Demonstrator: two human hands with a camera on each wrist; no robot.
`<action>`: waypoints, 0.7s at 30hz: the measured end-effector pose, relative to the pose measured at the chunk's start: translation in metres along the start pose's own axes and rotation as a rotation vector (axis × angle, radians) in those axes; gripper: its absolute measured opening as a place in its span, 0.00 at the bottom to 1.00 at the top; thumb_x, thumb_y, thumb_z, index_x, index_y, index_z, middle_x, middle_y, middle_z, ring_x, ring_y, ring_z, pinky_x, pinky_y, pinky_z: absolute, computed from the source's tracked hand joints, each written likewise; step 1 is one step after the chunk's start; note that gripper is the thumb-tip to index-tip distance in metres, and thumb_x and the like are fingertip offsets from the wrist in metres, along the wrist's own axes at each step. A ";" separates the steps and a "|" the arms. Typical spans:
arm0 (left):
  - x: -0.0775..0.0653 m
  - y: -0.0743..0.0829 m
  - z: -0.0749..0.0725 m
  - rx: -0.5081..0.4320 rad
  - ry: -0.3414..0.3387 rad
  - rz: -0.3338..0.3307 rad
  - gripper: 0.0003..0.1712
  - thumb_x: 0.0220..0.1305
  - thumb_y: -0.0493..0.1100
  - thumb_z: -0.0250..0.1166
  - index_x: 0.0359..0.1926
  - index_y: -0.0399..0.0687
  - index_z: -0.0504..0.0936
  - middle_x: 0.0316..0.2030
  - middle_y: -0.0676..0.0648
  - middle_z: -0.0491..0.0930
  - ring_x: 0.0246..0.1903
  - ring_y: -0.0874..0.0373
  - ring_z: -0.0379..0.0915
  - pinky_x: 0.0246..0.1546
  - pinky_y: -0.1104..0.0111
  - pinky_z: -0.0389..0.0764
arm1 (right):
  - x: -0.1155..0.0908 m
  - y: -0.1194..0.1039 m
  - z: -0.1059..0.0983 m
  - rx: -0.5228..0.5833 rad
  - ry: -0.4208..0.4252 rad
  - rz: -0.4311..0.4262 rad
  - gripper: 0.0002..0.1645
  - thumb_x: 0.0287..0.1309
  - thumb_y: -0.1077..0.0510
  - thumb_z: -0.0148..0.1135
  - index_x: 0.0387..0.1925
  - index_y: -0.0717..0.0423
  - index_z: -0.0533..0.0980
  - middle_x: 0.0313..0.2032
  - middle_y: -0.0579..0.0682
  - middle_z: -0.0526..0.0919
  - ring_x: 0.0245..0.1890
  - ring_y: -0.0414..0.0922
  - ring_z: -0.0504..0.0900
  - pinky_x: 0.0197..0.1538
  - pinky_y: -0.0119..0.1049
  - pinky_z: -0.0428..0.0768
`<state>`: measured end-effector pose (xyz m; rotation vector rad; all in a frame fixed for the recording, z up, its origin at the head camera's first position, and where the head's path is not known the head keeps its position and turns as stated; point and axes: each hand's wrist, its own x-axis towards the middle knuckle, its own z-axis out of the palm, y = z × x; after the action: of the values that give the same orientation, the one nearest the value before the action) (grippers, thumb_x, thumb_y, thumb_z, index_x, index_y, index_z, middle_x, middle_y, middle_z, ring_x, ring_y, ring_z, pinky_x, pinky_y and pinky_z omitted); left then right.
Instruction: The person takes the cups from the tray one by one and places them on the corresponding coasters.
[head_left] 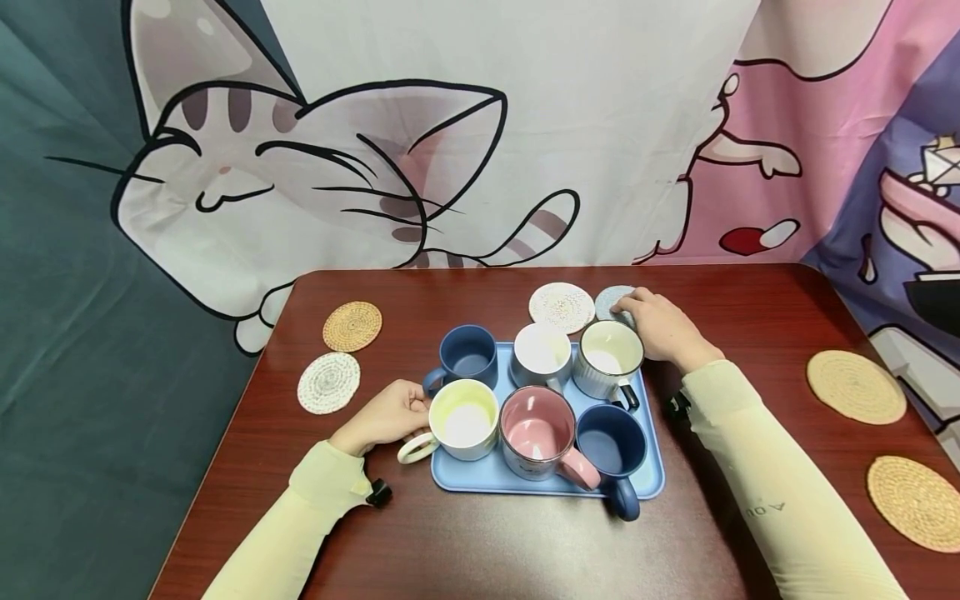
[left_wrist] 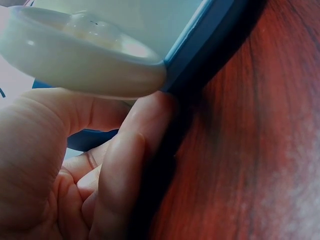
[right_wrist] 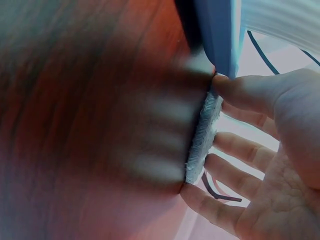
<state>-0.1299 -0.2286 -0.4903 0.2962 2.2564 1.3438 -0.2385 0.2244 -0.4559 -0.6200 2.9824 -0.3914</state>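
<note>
A light blue tray (head_left: 517, 483) on the table carries several mugs. At its left edge my left hand (head_left: 392, 410) has its fingers curled, thumb and index finger pinching the rim, as the left wrist view shows. The handle (left_wrist: 95, 75) of a cream mug with a yellowish inside (head_left: 465, 417) juts out over those fingers. Past the tray's back right corner, my right hand (head_left: 663, 325) touches a pale blue round coaster (head_left: 611, 304). The right wrist view has the fingers spread along that coaster (right_wrist: 202, 140), with the thumb tip near the tray's edge.
A pink mug (head_left: 536, 425), blue mugs (head_left: 611, 442), a white mug (head_left: 542, 354) and a ribbed mug with a black handle (head_left: 607, 358) stand close together. Woven coasters lie behind the tray (head_left: 562, 307), at left (head_left: 328, 383) and along the right side (head_left: 855, 387).
</note>
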 end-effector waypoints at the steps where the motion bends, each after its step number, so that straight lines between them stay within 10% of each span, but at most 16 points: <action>1: 0.000 0.000 0.000 0.000 -0.002 0.002 0.12 0.66 0.41 0.68 0.26 0.41 0.82 0.15 0.55 0.78 0.17 0.67 0.74 0.21 0.75 0.75 | 0.000 0.000 0.000 0.000 0.002 -0.003 0.30 0.51 0.68 0.66 0.60 0.60 0.78 0.60 0.68 0.75 0.58 0.69 0.76 0.63 0.67 0.74; 21: -0.001 0.000 0.000 0.044 0.034 0.012 0.16 0.64 0.40 0.68 0.20 0.46 0.75 0.14 0.56 0.72 0.17 0.67 0.69 0.21 0.77 0.70 | -0.003 0.003 -0.002 0.035 -0.022 0.021 0.35 0.49 0.64 0.70 0.62 0.60 0.77 0.65 0.68 0.73 0.63 0.70 0.73 0.67 0.68 0.71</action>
<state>-0.1293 -0.2289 -0.4900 0.3047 2.3184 1.3162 -0.2369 0.2290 -0.4551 -0.5851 2.9521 -0.4320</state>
